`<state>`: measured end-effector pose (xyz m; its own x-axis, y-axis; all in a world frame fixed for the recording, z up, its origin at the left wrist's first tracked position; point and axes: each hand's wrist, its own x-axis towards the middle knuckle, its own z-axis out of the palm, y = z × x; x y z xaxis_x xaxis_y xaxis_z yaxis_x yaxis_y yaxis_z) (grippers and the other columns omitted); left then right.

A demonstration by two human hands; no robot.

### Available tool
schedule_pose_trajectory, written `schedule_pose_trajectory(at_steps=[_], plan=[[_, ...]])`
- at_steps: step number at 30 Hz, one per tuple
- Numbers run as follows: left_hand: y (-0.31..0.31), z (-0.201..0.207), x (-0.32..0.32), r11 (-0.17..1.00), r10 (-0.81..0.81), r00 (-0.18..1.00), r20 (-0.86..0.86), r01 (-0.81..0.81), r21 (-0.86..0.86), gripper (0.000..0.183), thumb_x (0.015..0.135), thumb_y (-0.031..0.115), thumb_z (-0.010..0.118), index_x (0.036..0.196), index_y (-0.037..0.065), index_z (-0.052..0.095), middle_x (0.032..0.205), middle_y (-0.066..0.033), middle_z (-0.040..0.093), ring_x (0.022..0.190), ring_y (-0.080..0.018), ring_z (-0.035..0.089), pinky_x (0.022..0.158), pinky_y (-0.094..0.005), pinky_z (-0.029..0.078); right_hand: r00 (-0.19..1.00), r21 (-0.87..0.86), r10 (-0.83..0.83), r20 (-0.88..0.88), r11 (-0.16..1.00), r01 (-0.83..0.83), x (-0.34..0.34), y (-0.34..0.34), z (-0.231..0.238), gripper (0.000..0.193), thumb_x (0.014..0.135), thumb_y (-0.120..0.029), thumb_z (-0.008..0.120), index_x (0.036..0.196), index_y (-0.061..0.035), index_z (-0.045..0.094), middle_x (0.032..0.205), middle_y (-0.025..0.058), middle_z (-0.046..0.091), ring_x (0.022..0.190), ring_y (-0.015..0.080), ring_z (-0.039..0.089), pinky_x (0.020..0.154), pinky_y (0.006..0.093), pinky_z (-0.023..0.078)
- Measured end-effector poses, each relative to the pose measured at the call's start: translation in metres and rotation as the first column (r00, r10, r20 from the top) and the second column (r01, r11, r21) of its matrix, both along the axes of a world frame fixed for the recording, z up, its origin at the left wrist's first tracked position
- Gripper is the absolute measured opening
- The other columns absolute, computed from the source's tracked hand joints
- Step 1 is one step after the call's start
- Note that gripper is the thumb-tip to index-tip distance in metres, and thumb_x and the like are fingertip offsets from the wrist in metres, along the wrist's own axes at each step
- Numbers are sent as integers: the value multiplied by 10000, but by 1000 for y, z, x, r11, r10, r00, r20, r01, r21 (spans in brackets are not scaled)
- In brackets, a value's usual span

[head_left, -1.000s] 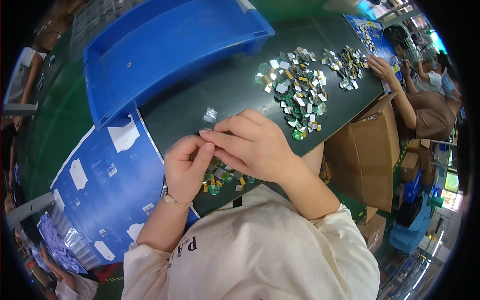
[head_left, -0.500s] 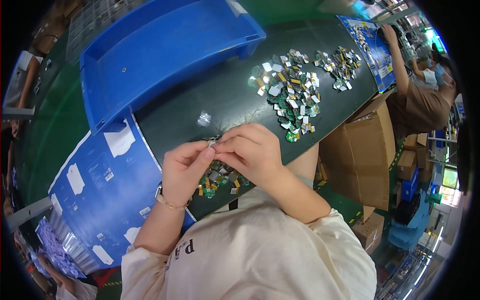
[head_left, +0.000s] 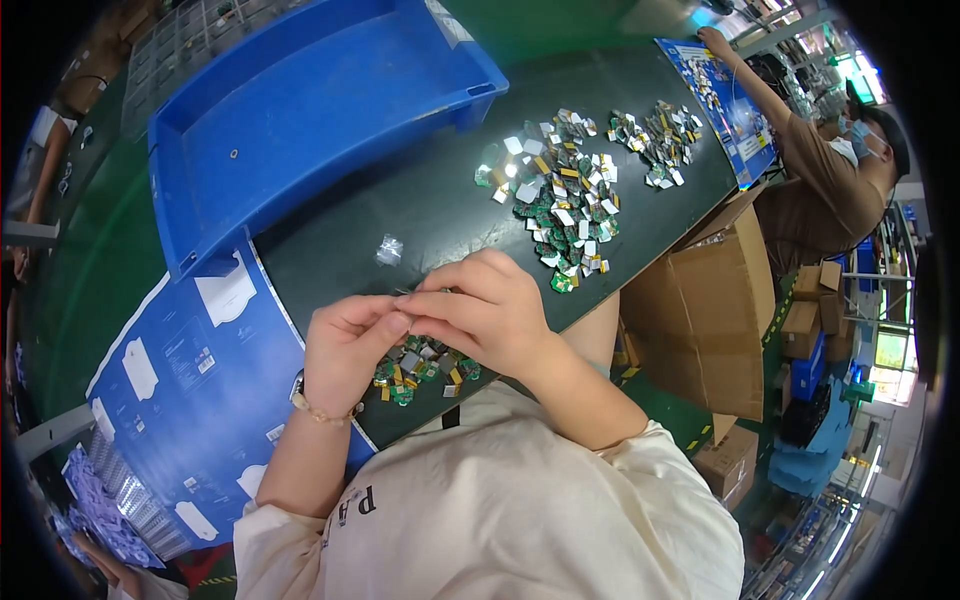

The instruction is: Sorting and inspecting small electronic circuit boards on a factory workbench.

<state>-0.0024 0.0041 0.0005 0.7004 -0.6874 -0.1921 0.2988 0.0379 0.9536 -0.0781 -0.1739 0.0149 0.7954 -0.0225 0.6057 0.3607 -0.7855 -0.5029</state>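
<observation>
My left hand [head_left: 348, 338] and my right hand [head_left: 488, 308] meet over the dark table, thumbs and fingers pinched together. Whatever they hold between the fingertips is tiny and mostly hidden. Just below them lies a small pile of green circuit boards [head_left: 430, 366] with silver and yellow parts, partly covered by my hands. A crumpled bit of clear plastic [head_left: 389, 250] rests on the table beyond my fingers. To the right spreads a larger heap of similar small boards [head_left: 572, 205], many with white or silver faces.
A large blue bin [head_left: 300, 130] stands at the far left, one small ring-like piece inside. Blue printed sheets [head_left: 215, 400] lie left of me. Another board pile [head_left: 660, 140] sits farther right. An open cardboard box [head_left: 700, 320] stands beside the table, near a seated co-worker [head_left: 825, 190].
The whole view has shifted slightly, so the table's things sit farther left. A pale piece seen between my fingertips is now mostly hidden. The co-worker's arm reaches farther out.
</observation>
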Motion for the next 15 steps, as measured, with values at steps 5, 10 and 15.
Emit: schedule_pose_trajectory(at_steps=[5, 10, 15], plan=[[-5, 8, -5, 997, 73, 996, -50, -70, 42, 170, 909, 76, 609, 1039, -15, 668, 885, -61, 684, 729, -95, 609, 675, -212, 506, 990, -22, -29, 137, 999, 32, 1, 1, -7, 292, 647, -212, 806, 926, -162, 735, 914, -33, 677, 739, 148, 579, 645, 267, 447], [-6, 2, -4, 995, 89, 991, -103, -92, -30, 179, 906, 43, 606, 1065, -16, 663, 931, -64, 686, 755, -91, 621, 686, -204, 517, 992, -32, -53, 113, 998, 57, 3, 1, -6, 265, 633, -211, 812, 882, -169, 731, 956, -31, 686, 755, 142, 581, 654, 270, 452], [-4, -3, -4, 986, 96, 962, -256, -128, -110, 187, 913, 33, 597, 1082, -27, 649, 954, -71, 685, 801, -101, 638, 732, -224, 530, 986, 19, -32, 166, 999, 30, 9, 4, -9, 242, 609, -207, 823, 817, -166, 706, 850, -26, 665, 692, 160, 568, 620, 288, 440]])
